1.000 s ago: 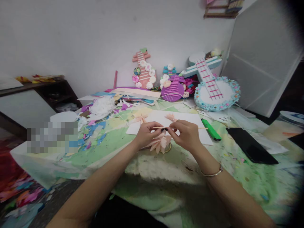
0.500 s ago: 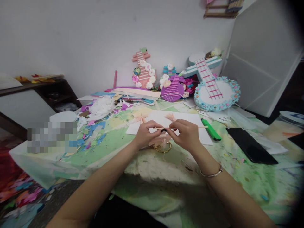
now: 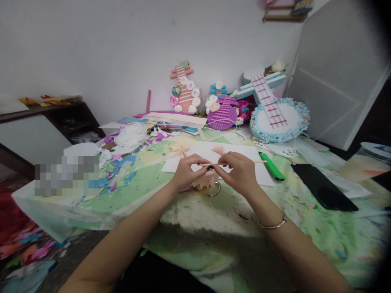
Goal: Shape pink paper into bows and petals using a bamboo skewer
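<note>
My left hand (image 3: 190,171) and right hand (image 3: 241,171) cover parts of the white sheet (image 3: 262,173) and thin stick (image 3: 259,162). At the sheet's near edge, blurred peach petals (image 3: 209,179) partly hide a gold ring (image 3: 218,190). Well left of the sheet, a pixelated patch (image 3: 67,177) masks something; far right of it, my view cuts off a tub (image 3: 375,151).

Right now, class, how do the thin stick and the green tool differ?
The thin stick is pale and slender; the green tool is brighter and thicker. The left hand and right hand hold the stick; the tool lies untouched on the table. The stick runs nearly level across the view; the tool slants. Both are long.
</note>
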Demonstrator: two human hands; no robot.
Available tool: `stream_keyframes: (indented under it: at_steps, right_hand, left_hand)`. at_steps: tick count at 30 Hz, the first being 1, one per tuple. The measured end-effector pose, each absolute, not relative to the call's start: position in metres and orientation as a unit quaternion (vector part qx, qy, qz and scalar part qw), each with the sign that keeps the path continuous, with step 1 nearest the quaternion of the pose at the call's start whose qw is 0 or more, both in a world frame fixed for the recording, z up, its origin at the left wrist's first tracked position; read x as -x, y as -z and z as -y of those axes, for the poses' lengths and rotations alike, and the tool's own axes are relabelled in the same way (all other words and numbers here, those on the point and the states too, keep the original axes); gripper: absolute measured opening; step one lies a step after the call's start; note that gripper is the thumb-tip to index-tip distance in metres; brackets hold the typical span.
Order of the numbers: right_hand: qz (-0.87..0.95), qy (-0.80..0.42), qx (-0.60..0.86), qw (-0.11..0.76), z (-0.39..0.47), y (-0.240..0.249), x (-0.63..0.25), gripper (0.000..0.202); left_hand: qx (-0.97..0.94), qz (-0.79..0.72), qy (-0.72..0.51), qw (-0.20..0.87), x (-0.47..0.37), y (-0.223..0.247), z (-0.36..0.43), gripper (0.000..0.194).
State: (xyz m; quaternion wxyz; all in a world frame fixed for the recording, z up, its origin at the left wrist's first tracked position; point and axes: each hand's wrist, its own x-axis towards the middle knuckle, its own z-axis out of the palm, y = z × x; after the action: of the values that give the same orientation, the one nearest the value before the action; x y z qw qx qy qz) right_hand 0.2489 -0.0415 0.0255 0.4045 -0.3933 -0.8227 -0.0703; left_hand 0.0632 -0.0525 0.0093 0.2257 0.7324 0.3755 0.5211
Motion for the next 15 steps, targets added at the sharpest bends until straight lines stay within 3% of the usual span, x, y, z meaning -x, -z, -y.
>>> stream_keyframes:
  at_steps: [10,15]
  right_hand:
    - [0.828,0.080,0.378,0.406,0.0379,-0.0232,-0.2484,0.028]
    - [0.839,0.055,0.378,0.387,0.0368,-0.0229,-0.2497,0.019]
  left_hand:
    - [-0.723,-0.380,-0.523,0.242,-0.0635,-0.0122,0.0529,0.013]
    - [-0.732,-0.380,-0.518,0.226,-0.0628,-0.0101,0.0508,0.013]
